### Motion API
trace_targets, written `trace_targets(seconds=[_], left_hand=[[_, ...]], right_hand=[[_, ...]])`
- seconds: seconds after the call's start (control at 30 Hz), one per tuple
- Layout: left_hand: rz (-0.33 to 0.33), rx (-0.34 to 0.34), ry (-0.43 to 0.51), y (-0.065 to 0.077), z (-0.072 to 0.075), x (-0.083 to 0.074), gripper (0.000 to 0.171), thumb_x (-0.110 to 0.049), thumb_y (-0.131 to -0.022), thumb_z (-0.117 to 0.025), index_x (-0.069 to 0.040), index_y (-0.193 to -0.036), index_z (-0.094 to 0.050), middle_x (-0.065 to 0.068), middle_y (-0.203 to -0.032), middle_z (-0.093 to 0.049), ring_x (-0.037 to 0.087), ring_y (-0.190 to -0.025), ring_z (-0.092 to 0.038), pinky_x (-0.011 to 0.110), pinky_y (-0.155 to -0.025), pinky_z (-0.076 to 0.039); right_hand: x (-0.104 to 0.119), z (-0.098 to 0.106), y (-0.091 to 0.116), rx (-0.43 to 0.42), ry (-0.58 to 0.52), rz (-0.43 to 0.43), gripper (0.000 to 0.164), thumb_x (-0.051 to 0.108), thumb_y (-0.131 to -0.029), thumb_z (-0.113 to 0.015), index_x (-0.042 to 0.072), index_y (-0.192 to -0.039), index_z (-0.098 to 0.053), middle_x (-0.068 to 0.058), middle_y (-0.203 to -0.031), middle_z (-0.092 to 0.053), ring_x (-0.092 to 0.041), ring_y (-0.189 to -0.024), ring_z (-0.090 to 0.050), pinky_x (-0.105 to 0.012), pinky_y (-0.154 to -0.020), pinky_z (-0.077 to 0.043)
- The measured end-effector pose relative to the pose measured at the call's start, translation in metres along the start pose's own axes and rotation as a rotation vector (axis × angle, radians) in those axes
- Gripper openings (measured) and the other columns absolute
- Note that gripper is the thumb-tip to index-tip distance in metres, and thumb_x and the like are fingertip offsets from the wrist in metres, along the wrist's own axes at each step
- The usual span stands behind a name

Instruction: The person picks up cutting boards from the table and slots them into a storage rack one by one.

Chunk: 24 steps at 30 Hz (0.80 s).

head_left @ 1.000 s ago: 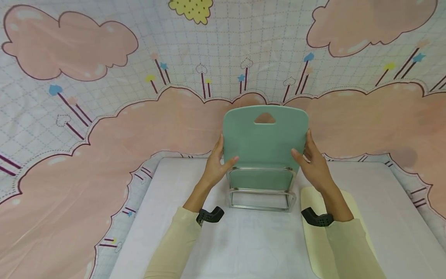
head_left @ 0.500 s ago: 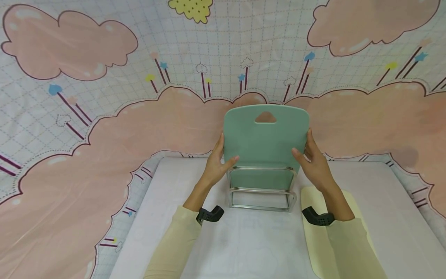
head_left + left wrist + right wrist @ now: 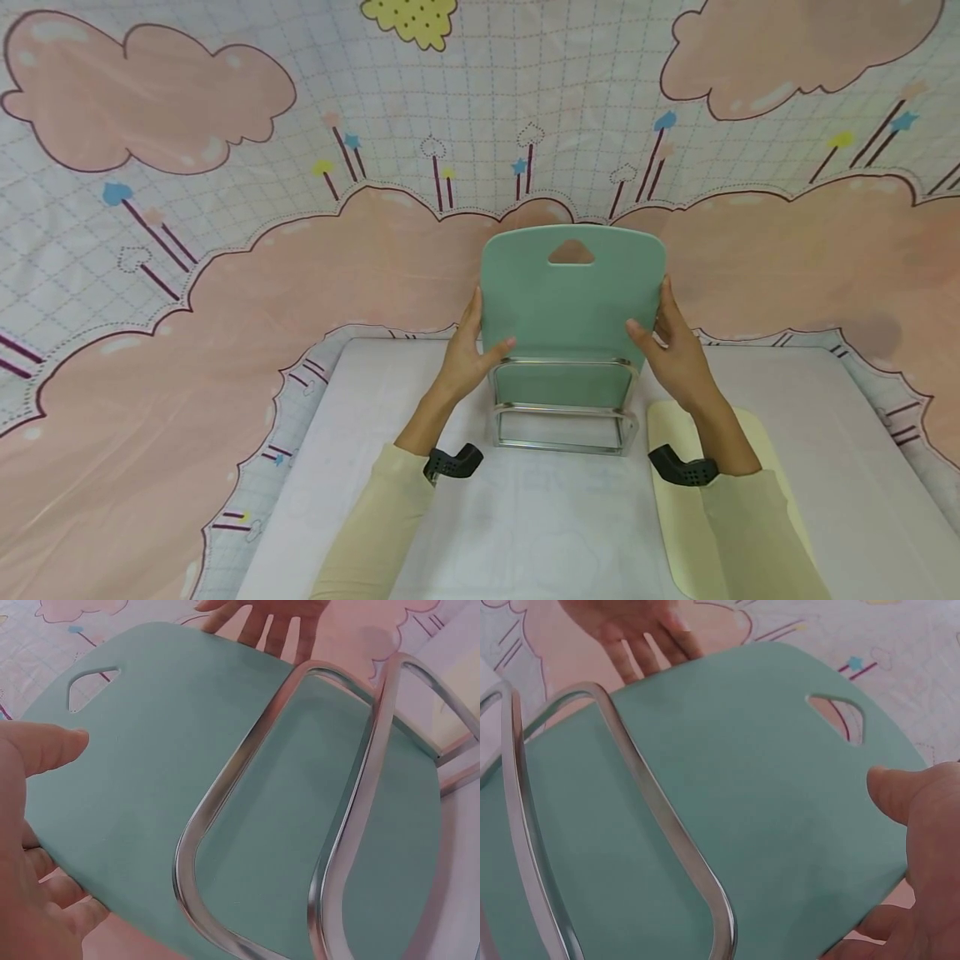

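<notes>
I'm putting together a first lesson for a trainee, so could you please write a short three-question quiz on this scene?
1. What colour is the held board, set in the metal rack between the left hand and right hand?
A. pink
B. green
C. black

2. True or false: the cream board is also standing in the metal rack.

3. Fill in the blank: in the head view, the held board has a cut-out near its ____ edge.

Key:
1. B
2. False; it lies flat on the table.
3. top
</notes>
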<state>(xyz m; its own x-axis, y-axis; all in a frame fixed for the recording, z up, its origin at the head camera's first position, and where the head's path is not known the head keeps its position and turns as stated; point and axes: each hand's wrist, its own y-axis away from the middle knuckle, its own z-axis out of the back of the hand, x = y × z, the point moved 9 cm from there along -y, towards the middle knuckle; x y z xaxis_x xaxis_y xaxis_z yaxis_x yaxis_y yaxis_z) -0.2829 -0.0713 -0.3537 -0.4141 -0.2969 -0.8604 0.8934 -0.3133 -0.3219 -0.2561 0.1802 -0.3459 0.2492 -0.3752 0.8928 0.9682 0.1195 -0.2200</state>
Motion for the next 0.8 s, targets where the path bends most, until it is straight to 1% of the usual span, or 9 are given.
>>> trace_targets(seconds=[0.2, 0.3, 0.4, 0.43, 0.47, 0.63, 0.67, 0.7, 0.8], left_hand=[[0.034, -0.027, -0.013, -0.004, -0.005, 0.028, 0.093, -0.018, -0.092, -0.065, -0.003, -0.152, 0.004, 0.016, -0.159, 0.002, 0.022, -0.145, -0.001, 0.044, -0.114, -0.012], [0.050, -0.043, -0.015, -0.004, -0.007, 0.030, 0.094, -0.020, -0.092, -0.065, -0.004, -0.152, 0.005, 0.015, -0.159, 0.003, 0.022, -0.145, 0.001, 0.047, -0.114, -0.009], [0.042, -0.069, -0.001, -0.004, -0.007, 0.030, 0.092, -0.020, -0.092, -0.065, -0.002, -0.152, 0.003, 0.015, -0.159, 0.001, 0.024, -0.145, -0.001, 0.048, -0.114, -0.010], [0.041, -0.074, 0.017, -0.004, -0.006, 0.025, 0.089, -0.018, -0.093, -0.063, 0.000, -0.152, 0.002, 0.017, -0.158, 0.000, 0.027, -0.145, -0.003, 0.048, -0.114, -0.011], [0.041, -0.082, 0.034, -0.003, -0.005, 0.020, 0.087, -0.016, -0.094, -0.062, 0.002, -0.151, 0.001, 0.019, -0.158, -0.002, 0.029, -0.144, -0.005, 0.048, -0.114, -0.013], [0.035, -0.141, 0.109, -0.004, -0.004, 0.019, 0.079, -0.013, -0.097, -0.058, 0.002, -0.151, -0.003, 0.020, -0.157, -0.007, 0.034, -0.142, -0.014, 0.050, -0.112, -0.020], [0.031, -0.155, 0.108, -0.005, -0.004, 0.024, 0.079, -0.016, -0.097, -0.058, 0.001, -0.152, -0.004, 0.018, -0.157, -0.007, 0.032, -0.142, -0.014, 0.050, -0.111, -0.021], [0.029, -0.166, 0.104, -0.005, -0.004, 0.029, 0.079, -0.018, -0.097, -0.059, -0.001, -0.152, -0.004, 0.017, -0.157, -0.008, 0.031, -0.142, -0.015, 0.049, -0.111, -0.021], [0.037, -0.183, 0.098, -0.005, -0.005, 0.028, 0.080, -0.020, -0.096, -0.059, 0.000, -0.152, -0.006, 0.016, -0.157, -0.011, 0.029, -0.141, -0.018, 0.048, -0.110, -0.024]], right_hand=[[-0.003, -0.001, 0.000, 0.009, -0.049, 0.019, 0.081, 0.021, -0.100, -0.052, 0.025, -0.151, 0.011, -0.006, -0.159, 0.006, -0.040, -0.141, -0.010, -0.064, -0.104, -0.021], [-0.012, -0.002, -0.002, 0.012, -0.077, 0.026, 0.081, 0.019, -0.100, -0.051, 0.026, -0.151, 0.011, -0.003, -0.159, 0.008, -0.038, -0.142, -0.008, -0.063, -0.105, -0.020], [-0.025, -0.002, -0.004, 0.007, -0.086, 0.035, 0.080, 0.020, -0.101, -0.051, 0.030, -0.151, 0.010, 0.001, -0.159, 0.008, -0.035, -0.143, -0.007, -0.063, -0.105, -0.019], [-0.029, -0.002, -0.005, 0.005, -0.084, 0.037, 0.079, 0.021, -0.101, -0.051, 0.032, -0.151, 0.009, 0.003, -0.158, 0.007, -0.034, -0.143, -0.007, -0.062, -0.106, -0.019], [-0.028, -0.002, -0.004, 0.005, -0.083, 0.036, 0.079, 0.021, -0.101, -0.050, 0.031, -0.151, 0.010, 0.002, -0.159, 0.007, -0.035, -0.143, -0.007, -0.062, -0.106, -0.019], [-0.013, -0.003, 0.006, 0.009, -0.080, 0.012, 0.075, 0.020, -0.102, -0.047, 0.019, -0.152, 0.009, -0.012, -0.158, 0.004, -0.044, -0.140, -0.010, -0.064, -0.105, -0.019], [-0.010, -0.004, 0.008, 0.010, -0.084, 0.008, 0.074, 0.019, -0.103, -0.046, 0.016, -0.153, 0.009, -0.016, -0.158, 0.002, -0.047, -0.139, -0.011, -0.065, -0.104, -0.019], [-0.014, -0.004, 0.007, 0.010, -0.085, 0.006, 0.073, 0.020, -0.103, -0.046, 0.017, -0.153, 0.007, -0.017, -0.158, 0.000, -0.047, -0.139, -0.012, -0.065, -0.104, -0.020], [-0.030, -0.003, 0.006, 0.008, -0.085, -0.002, 0.072, 0.022, -0.103, -0.046, 0.020, -0.153, 0.004, -0.017, -0.157, -0.006, -0.048, -0.138, -0.016, -0.066, -0.103, -0.021]])
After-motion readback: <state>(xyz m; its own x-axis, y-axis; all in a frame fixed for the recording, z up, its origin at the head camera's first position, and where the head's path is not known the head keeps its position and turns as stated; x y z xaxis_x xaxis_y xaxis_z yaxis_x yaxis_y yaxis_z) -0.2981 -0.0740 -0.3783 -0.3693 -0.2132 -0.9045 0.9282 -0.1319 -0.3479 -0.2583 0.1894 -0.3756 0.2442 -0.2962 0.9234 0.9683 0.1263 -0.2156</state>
